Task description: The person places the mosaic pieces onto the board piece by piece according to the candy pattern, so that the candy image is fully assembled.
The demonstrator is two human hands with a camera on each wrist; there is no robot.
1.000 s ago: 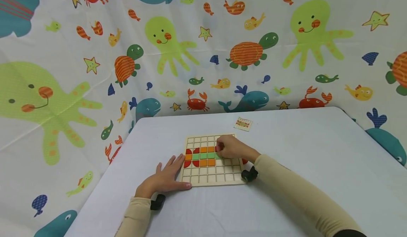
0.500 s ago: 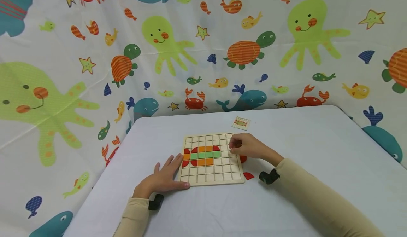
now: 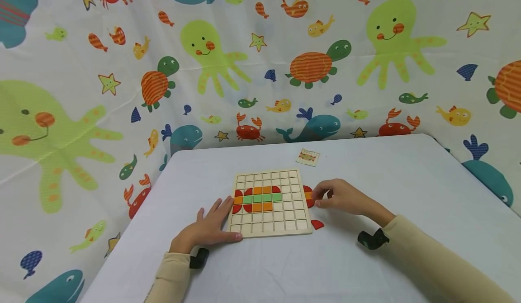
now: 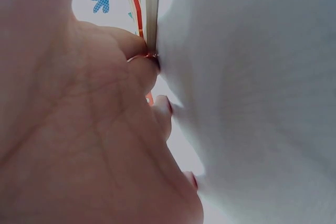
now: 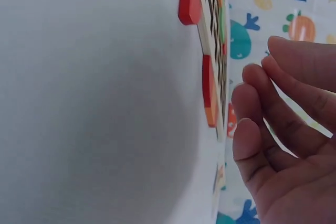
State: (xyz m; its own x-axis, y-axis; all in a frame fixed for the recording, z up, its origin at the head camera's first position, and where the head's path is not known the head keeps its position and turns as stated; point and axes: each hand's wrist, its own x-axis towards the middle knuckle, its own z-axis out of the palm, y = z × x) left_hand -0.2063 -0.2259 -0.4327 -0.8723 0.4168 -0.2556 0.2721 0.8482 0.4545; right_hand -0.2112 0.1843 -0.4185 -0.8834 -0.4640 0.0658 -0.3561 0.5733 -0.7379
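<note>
A wooden grid board (image 3: pixel 285 225) lies on the white table, with green square tiles (image 3: pixel 258 198), orange square tiles (image 3: pixel 262 207) and red rounded tiles (image 3: pixel 277 189) in its cells. My left hand (image 3: pixel 205 231) is spread flat at the board's left side, thumb at the near left corner and fingertips along the left edge. My right hand (image 3: pixel 343 195) hovers right of the board, its fingers loosely bent with nothing between them in the right wrist view. Its fingertips are close to an orange tile (image 3: pixel 308 196) between two red tiles (image 3: pixel 310 204) beside the board's right edge.
A lone red quarter-round tile (image 3: pixel 317 224) lies off the board's lower right corner. Behind the board is a small pattern card (image 3: pixel 308 157). A curtain printed with sea animals (image 3: pixel 244 36) hangs beyond the table's far edge (image 3: pixel 366 139).
My right hand has let go of a red rounded tile in the row above the green tiles. It has moved right, off the board. The left hand has stayed put.
</note>
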